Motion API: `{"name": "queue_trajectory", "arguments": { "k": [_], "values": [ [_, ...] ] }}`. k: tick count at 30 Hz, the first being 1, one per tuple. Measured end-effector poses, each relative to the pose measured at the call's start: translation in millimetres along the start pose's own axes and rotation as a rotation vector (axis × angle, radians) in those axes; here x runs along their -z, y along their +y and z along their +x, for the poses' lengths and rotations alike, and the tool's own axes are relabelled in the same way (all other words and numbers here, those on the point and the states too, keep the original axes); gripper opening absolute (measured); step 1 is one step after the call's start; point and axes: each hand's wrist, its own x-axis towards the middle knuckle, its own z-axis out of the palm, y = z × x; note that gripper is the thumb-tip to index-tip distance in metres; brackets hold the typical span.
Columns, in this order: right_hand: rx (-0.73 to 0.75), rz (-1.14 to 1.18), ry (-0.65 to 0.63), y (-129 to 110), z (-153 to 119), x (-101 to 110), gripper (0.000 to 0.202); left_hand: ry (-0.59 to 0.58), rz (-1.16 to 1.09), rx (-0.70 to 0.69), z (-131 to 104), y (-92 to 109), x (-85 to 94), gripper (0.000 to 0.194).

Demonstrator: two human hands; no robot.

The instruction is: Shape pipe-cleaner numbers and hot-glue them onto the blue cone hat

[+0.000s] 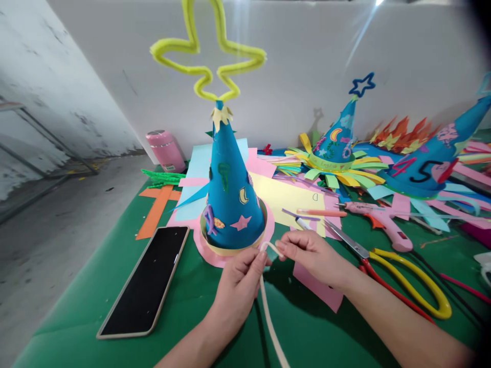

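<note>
A long cream-white pipe cleaner [269, 317] is pinched between both hands, its upper end bent over into a small curve. My left hand [241, 273] grips it just below the bend, and the rest hangs down past the bottom of the view. At its short free end, my right hand [309, 253] has it between thumb and fingers. Just behind them stands a blue paper cone hat [230, 179] with a pink brim, stuck-on shapes and a cream paper collar. From its tip rises a yellow pipe-cleaner outline [215, 59].
A phone [148, 281] lies left on the green table. Scissors [368, 253] and a pink glue gun [387, 220] lie right. Behind are a pink bottle [166, 152], green pipe cleaners [163, 179], paper pieces, and two more cone hats, one star-topped [339, 135], another marked with numbers [441, 148].
</note>
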Motion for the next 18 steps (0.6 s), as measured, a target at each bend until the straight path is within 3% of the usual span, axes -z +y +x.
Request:
{"name": "queue_trajectory", "arguments": {
  "k": [3,6,8,11,13,18],
  "values": [
    [-0.002,-0.088,0.127,4.6,0.4,3.6,0.035,0.028,0.025,-0.016,-0.5,0.8,1.2,0.031],
    [-0.016,-0.027,0.26,7.0,0.9,5.6,0.034,0.039,0.04,-0.011,0.3,-0.1,3.0,0.031],
    [-0.027,-0.003,0.231,5.5,0.8,4.4,0.032,0.041,0.052,-0.013,1.3,-1.1,4.2,0.03],
    [-0.05,-0.036,0.06,2.1,0.5,-1.2,0.032,0.039,0.07,-0.019,2.3,-2.1,4.7,0.029],
    [-0.051,-0.028,0.049,2.5,0.9,-4.0,0.033,0.042,0.067,-0.018,2.3,-2.6,4.0,0.029],
    [-0.021,0.167,0.434,13.4,4.7,1.7,0.034,0.04,0.033,-0.019,1.0,-4.1,2.7,0.031]
  ]
}}
